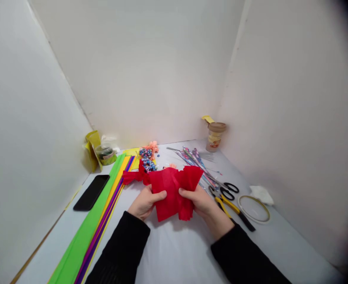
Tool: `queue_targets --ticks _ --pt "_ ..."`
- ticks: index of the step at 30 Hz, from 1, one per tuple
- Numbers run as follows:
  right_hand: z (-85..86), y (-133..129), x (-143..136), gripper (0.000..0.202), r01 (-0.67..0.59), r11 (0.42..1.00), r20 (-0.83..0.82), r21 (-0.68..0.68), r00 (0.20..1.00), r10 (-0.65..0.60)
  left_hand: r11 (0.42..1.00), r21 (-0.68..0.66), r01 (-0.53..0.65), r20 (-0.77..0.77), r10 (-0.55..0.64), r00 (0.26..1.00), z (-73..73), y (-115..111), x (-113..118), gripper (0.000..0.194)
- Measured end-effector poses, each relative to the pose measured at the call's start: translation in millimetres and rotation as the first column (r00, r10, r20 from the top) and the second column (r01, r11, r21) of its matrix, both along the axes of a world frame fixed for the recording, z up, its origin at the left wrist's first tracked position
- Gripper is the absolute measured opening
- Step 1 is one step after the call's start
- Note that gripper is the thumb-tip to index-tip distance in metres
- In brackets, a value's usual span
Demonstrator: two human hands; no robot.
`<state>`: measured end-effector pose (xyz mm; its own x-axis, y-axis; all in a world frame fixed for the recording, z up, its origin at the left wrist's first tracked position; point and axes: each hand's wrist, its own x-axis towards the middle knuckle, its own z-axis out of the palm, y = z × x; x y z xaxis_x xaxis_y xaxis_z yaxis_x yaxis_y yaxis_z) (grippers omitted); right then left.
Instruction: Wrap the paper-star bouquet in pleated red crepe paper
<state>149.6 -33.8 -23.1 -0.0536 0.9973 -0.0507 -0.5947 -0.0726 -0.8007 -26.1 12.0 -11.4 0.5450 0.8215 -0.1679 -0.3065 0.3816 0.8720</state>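
Observation:
Red crepe-like paper [169,189] is spread between my two hands above the white table. My left hand [145,201] grips its left side, thumb on top and fingers hidden beneath. On the right side my right hand [199,199] pinches the paper the same way, its thumb pressed on a gathered, ruffled part. Another crumpled red piece [134,176] sticks out to the upper left of the paper. Behind it lie blue patterned bunches [148,163] and a peach ruffled bunch [153,146].
Long coloured strips [85,232] and a black phone [91,193] lie left. To the right are patterned strips [191,157], scissors [227,191], yellow-handled pliers [231,205], tape rolls [258,209] and a white tissue [262,194]. A lidded cup [214,138] and a tub [106,155] stand behind.

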Motion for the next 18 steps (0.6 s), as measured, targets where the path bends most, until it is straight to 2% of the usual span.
queue_targets --ticks 4,7,10,14,18 --pt "-6.6 2.6 -0.6 0.044 0.079 0.997 0.081 0.000 0.994 -0.078 0.987 -0.023 -0.160 -0.015 0.160 0.987 4.2 -4.2 6.2 0.052" --pt "-9.8 2.4 -2.9 0.043 0.085 0.996 0.185 -0.007 0.979 -0.082 0.987 0.048 -0.155 -0.023 0.157 0.987 4.9 -6.9 9.4 0.057" --pt "-11.9 2.3 -7.2 0.043 0.099 0.995 0.242 -0.011 0.966 -0.093 0.978 0.143 -0.150 -0.098 0.164 0.982 2.1 -8.9 12.7 0.051" --pt "-14.0 3.4 -14.9 0.040 0.048 0.998 0.202 0.039 0.978 -0.055 0.959 0.201 -0.200 -0.207 0.241 0.948 -2.1 -11.9 20.1 0.044" --pt "-14.9 4.4 -19.3 0.047 -0.008 0.996 0.171 0.092 0.985 -0.008 0.955 0.213 -0.207 -0.207 0.252 0.945 -1.8 -14.5 24.3 0.040"
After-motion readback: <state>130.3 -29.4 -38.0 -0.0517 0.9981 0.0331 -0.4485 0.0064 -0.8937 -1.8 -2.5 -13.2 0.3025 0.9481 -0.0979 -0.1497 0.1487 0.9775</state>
